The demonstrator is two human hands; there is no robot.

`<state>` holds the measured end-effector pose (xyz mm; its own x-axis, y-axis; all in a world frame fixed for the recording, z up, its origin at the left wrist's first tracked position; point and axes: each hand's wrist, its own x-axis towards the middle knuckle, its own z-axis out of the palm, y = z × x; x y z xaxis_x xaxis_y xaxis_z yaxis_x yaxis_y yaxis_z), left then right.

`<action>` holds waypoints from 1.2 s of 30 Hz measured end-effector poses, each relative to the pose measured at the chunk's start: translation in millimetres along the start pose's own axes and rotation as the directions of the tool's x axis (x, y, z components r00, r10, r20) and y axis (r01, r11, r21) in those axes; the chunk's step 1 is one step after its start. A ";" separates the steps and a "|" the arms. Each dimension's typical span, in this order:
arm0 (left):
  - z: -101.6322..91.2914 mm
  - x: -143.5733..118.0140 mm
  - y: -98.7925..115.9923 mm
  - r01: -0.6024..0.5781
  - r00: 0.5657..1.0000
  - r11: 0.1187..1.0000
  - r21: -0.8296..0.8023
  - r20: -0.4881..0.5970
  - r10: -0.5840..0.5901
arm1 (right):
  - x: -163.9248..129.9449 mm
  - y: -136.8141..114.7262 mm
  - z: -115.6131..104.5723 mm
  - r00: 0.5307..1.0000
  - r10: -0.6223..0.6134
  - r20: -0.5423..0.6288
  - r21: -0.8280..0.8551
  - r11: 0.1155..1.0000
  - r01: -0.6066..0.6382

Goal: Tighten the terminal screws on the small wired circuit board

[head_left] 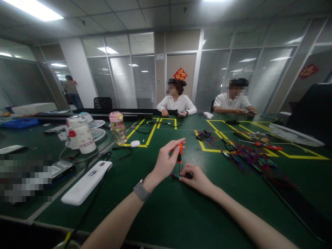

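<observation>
A small screwdriver [179, 155] is held upright in the pinched fingers of the left hand [166, 162], tip down on a small board [177, 176]. The board is pinned flat to the green table [181, 214] by closed right-hand [198, 176] fingertips, presumably to steady it. A heap of wired boards [246, 157] lies at two o'clock.

Long green table [166, 214], marked with yellow tape rectangles [145, 138] toward 12 o'clock. At 9 o'clock, a white flat device [86, 182] with black cable, lying beside a white jug [80, 135] and a pink-capped bottle [118, 127]. At 2 o'clock, a heap of red and blue wired boards [249, 159], a red-handled screwdriver [264, 145], and a white keyboard [295, 135] behind.
</observation>
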<state>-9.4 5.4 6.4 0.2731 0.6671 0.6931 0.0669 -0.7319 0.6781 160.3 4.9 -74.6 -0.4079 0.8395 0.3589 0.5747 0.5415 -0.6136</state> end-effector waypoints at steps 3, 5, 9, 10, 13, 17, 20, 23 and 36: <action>-0.1 0.3 -1.4 -0.013 0.996 0.996 0.090 -0.091 0.021 | -0.3 -0.1 0.3 1.000 0.018 -0.010 0.001 1.000 -0.018; -0.8 0.5 -1.6 -0.007 0.991 0.989 0.148 -0.129 0.026 | -0.5 -0.6 0.3 1.000 0.029 -0.011 0.000 1.000 -0.029; -1.2 0.4 0.5 0.023 1.000 0.999 0.035 -0.019 -0.022 | -0.3 -0.7 0.8 0.999 0.031 -0.011 -0.010 0.999 -0.031; -0.8 0.2 1.0 0.032 0.999 0.999 -0.003 0.007 -0.032 | -0.1 -0.3 1.0 1.000 0.027 -0.011 -0.016 0.999 -0.028; 0.9 -0.4 1.9 0.027 1.000 1.000 0.008 -0.008 -0.027 | 0.6 1.3 1.4 1.000 0.019 -0.015 -0.036 0.999 -0.019; 0.6 -0.3 1.2 0.011 0.997 0.994 0.110 -0.081 -0.003 | 0.9 3.1 1.3 1.000 0.027 -0.006 -0.036 0.999 -0.027; -0.8 0.2 -0.5 0.030 1.000 0.999 0.027 0.000 -0.030 | 0.3 3.1 1.5 1.000 0.021 -0.006 -0.017 1.000 -0.021; -1.0 0.2 -2.2 0.041 0.999 0.998 -0.042 0.029 -0.040 | -0.3 1.1 1.5 1.000 0.015 -0.009 -0.009 1.000 -0.015; -0.7 -0.4 -6.2 0.038 0.999 0.999 0.005 -0.022 -0.038 | -1.2 -6.4 -1.8 1.000 0.019 0.008 -0.004 1.000 -0.019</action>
<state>-10.6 9.8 2.2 0.2495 0.6972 0.6721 0.0819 -0.7067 0.7027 158.4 0.5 -69.9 -0.4023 0.8493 0.3418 0.5850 0.5257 -0.6176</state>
